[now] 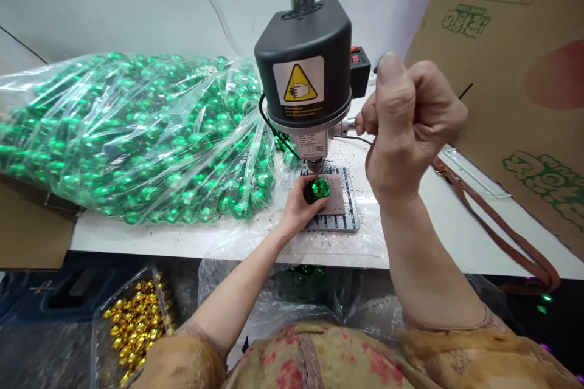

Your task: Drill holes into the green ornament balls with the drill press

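My left hand (301, 199) is closed round a shiny green faceted ball (320, 187), holding it over the base plate (350, 219) of a small bench drill press (303, 61). The chuck (314, 164) is just above and behind the ball; whether a bit touches the ball I cannot tell. On the right of the machine, my right hand (406, 115) is wrapped round the feed handle, which joins the drill by a metal hub (347, 126). Most of that handle is hidden by the fingers. Dark shavings lie scattered over the plate and the white table (182, 240).
A large clear bag of green balls (150, 140) fills the table's left side. At right lean a printed cardboard box (515, 85) and a brown strap (497, 228). Below left, a clear bin (95, 328) contains gold balls (137, 322). Clear plastic (223, 279) hangs off the front edge.
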{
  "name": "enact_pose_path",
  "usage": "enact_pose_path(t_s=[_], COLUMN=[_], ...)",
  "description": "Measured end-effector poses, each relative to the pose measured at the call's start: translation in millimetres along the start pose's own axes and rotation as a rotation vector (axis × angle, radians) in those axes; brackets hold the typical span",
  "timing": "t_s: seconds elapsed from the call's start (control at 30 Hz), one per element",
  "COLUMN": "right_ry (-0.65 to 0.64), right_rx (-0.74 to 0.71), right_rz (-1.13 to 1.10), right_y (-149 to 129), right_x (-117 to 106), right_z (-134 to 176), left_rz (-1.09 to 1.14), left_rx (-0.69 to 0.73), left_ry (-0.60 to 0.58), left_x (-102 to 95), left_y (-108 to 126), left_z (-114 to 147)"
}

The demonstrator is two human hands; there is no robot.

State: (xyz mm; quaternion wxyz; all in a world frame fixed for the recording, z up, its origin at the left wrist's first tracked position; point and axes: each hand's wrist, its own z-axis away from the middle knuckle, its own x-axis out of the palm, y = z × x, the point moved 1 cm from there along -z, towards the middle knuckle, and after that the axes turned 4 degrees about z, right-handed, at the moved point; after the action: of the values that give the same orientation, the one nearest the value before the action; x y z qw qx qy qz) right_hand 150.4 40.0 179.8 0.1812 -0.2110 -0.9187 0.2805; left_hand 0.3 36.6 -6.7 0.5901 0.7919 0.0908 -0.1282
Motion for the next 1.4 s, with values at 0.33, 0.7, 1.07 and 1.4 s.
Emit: enact_pose_path(t_s=[0.33,0.7,1.07,1.4], right_ry=[0.146,0.204,0.198,0.115], right_rx=[-0.121,-0.169,-0.275,-0.362], right_rz=[-0.137,-0.286,-0.296,-0.312], right_y=[11.5,21.4,30.3,36.3], right_x=[-0.6,-1.6,-4.2,-12.4], right_z=[24.9,34.7,40.8,50.7], left_rz=[0.019,-0.005,-0.01,-0.027], left_rx=[0.027,0.059,0.062,0.07], left_ry=[-0.018,0.008,0.008,0.035], left_x=[-1.5,-0.5,-0.8,-0.3], left_y=[-2.2,-6.2,-5.4,-4.4], left_z=[0.4,0.3,1.2,2.1])
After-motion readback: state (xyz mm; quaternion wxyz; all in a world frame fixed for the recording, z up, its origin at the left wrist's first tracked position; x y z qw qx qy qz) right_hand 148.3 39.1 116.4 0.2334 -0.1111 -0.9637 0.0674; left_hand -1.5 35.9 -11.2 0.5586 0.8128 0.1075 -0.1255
